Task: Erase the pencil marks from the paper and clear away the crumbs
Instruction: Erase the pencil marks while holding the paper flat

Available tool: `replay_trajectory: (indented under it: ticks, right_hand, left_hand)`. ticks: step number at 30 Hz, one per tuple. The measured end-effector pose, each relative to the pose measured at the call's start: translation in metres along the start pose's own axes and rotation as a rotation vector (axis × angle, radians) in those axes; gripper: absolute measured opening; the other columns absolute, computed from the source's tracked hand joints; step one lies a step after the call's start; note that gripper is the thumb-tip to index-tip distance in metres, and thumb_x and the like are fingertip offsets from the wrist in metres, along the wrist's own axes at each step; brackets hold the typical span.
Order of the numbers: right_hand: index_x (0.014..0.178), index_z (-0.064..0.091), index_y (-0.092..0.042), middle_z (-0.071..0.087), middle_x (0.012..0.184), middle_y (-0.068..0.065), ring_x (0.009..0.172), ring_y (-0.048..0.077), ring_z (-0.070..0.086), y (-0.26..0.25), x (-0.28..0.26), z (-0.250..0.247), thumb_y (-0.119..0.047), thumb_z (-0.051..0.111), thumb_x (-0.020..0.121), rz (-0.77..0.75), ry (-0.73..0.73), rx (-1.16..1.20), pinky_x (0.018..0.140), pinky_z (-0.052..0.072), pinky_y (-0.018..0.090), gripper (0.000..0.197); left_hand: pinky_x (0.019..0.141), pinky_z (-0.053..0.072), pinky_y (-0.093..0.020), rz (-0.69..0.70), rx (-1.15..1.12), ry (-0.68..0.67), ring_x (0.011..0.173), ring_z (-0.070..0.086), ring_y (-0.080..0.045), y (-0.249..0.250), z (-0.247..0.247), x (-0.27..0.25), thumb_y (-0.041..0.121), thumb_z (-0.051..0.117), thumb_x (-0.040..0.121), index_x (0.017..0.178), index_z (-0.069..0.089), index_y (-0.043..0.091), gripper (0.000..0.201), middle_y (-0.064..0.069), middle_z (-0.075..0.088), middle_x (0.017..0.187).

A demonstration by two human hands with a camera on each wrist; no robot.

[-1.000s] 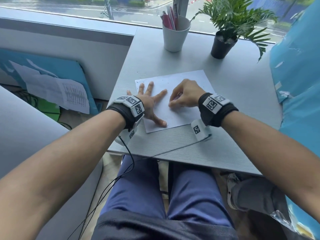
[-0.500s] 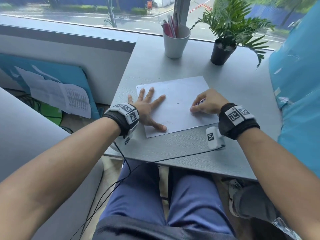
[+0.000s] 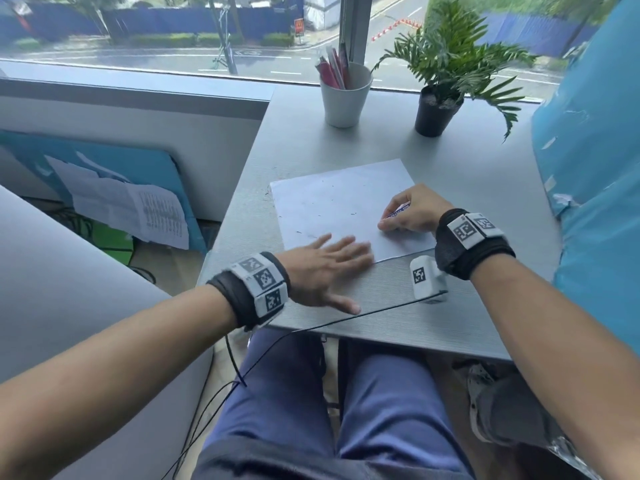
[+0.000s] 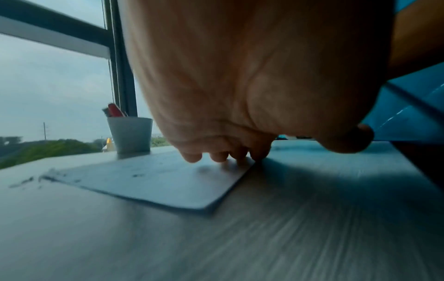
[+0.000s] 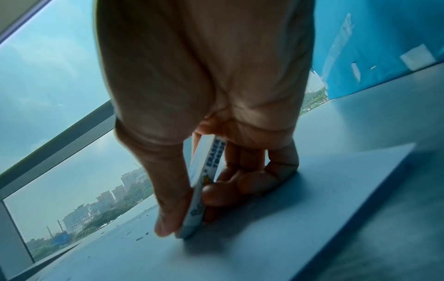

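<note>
Off to my left, against the wall below the window, a blue board (image 3: 166,174) leans with white printed sheets (image 3: 128,206) lying over it. My left hand (image 3: 323,268) lies flat with straight, spread fingers, holding nothing; its fingertips (image 4: 240,158) rest on the near edge of the white rectangular sheet of paper (image 3: 343,209), while the palm and thumb sit over the grey woodgrain table (image 3: 398,320). The hand is motion-blurred in the head view. Farther back on the table, near the window, a white tapered plastic cup (image 3: 343,98) stands upright and holds several pink and red pens or pencils (image 3: 330,72) leaning against its rim. To its right a small black pot (image 3: 434,116) carries a green fern-like plant (image 3: 457,60). The paper lies flat in the middle of the table, turned slightly askew, and its surface looks nearly blank; small dark eraser crumbs (image 3: 353,213) are scattered across it, and a few more lie gathered at its far left corner (image 4: 45,177) and just off it on the table. My right hand (image 3: 414,211) rests on the right part of the sheet, thumb and curled fingers pinching a flat white eraser in a printed blue-lettered sleeve (image 5: 205,182), whose lower end touches the paper. At the far right a glossy blue plastic sheet (image 3: 595,161) hangs beside the table.
</note>
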State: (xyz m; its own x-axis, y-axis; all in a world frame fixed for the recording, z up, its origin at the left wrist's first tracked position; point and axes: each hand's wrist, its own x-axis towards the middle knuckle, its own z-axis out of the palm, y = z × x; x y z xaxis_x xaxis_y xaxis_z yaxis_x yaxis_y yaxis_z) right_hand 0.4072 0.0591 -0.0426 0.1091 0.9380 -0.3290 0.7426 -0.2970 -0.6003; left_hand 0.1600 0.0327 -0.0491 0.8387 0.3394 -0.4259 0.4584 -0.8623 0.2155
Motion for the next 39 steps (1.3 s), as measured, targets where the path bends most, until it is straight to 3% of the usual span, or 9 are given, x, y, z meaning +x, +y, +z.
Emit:
replay_trajectory:
  ticks: [5,9,14,18,22,26,28,32,39]
  right_hand:
    - [0.073,0.077,-0.019,0.07,0.07,-0.002,0.065,0.011,0.058,-0.002,0.0,-0.001,-0.025,0.088,0.065,0.004,-0.008,0.017,0.077,0.05,0.027,0.015]
    - [0.074,0.077,-0.018,0.068,0.068,-0.002,0.065,0.012,0.058,-0.003,0.0,0.0,-0.025,0.087,0.065,0.009,-0.005,0.021,0.078,0.051,0.028,0.015]
    - [0.072,0.077,-0.02,0.066,0.064,-0.004,0.061,0.01,0.057,0.001,-0.001,0.0,-0.026,0.087,0.065,-0.028,0.002,0.001,0.072,0.047,0.024,0.014]
    - [0.073,0.077,-0.02,0.067,0.064,-0.003,0.061,0.01,0.057,0.004,-0.006,-0.004,-0.026,0.088,0.065,-0.043,-0.021,-0.02,0.069,0.044,0.023,0.014]
    - [0.071,0.076,-0.023,0.068,0.071,-0.005,0.068,0.009,0.059,0.001,-0.009,-0.004,-0.027,0.086,0.067,-0.009,-0.014,-0.049,0.068,0.042,0.022,0.012]
    - [0.072,0.076,-0.023,0.067,0.071,-0.005,0.068,0.008,0.058,-0.001,-0.012,-0.004,-0.027,0.086,0.068,0.011,-0.015,-0.048,0.063,0.042,0.021,0.011]
    - [0.072,0.076,-0.023,0.067,0.071,-0.006,0.068,0.008,0.058,-0.001,-0.013,-0.004,-0.027,0.086,0.068,0.016,-0.011,-0.043,0.062,0.042,0.02,0.011]
    - [0.07,0.075,-0.024,0.069,0.072,-0.006,0.069,0.01,0.06,-0.001,-0.016,-0.003,-0.025,0.086,0.067,0.023,0.0,-0.033,0.063,0.043,0.021,0.011]
    - [0.076,0.075,-0.023,0.071,0.087,0.001,0.094,0.016,0.056,-0.013,-0.023,0.005,-0.023,0.081,0.071,0.016,0.161,-0.164,0.077,0.039,0.018,0.007]
  left_hand:
    - [0.122,-0.007,-0.052,-0.21,-0.063,0.0,0.148,-0.024,-0.02,-0.043,-0.004,-0.005,0.081,0.02,0.083,0.155,-0.015,0.034,0.094,0.004,-0.028,0.16]
    - [0.123,-0.005,-0.048,-0.501,0.019,0.039,0.152,-0.015,-0.024,-0.072,-0.021,-0.006,0.081,0.023,0.086,0.157,-0.013,0.019,0.101,-0.005,-0.021,0.163]
    - [0.122,-0.009,-0.043,-0.102,-0.011,0.0,0.15,-0.019,-0.02,-0.013,-0.014,0.029,0.075,0.027,0.091,0.157,-0.012,0.02,0.095,-0.003,-0.02,0.164]
    - [0.117,-0.013,-0.046,-0.071,-0.045,-0.012,0.149,-0.022,-0.021,-0.03,-0.017,0.043,0.07,0.026,0.095,0.156,-0.01,0.032,0.081,0.003,-0.022,0.163]
    - [0.121,-0.007,-0.052,-0.304,-0.086,0.058,0.151,-0.018,-0.023,-0.081,-0.032,0.032,0.068,0.026,0.096,0.157,-0.009,0.035,0.077,0.004,-0.021,0.164]
    - [0.122,-0.009,-0.048,-0.646,-0.056,0.096,0.152,-0.011,-0.025,-0.094,-0.04,0.024,0.078,0.023,0.09,0.158,-0.008,0.016,0.097,-0.005,-0.014,0.165]
    - [0.122,-0.008,-0.047,-0.562,-0.03,0.152,0.152,-0.011,-0.025,-0.078,-0.038,0.021,0.079,0.031,0.088,0.158,-0.006,0.011,0.105,-0.008,-0.013,0.166]
    - [0.12,-0.005,-0.047,-0.156,-0.125,0.047,0.151,-0.014,-0.017,-0.043,-0.021,0.011,0.069,0.061,0.081,0.159,-0.003,0.027,0.11,0.001,-0.016,0.165]
    - [0.12,-0.008,-0.05,-0.193,-0.257,0.045,0.151,-0.017,-0.019,-0.06,-0.02,0.001,0.062,0.074,0.074,0.157,0.002,0.039,0.113,0.002,-0.017,0.165]
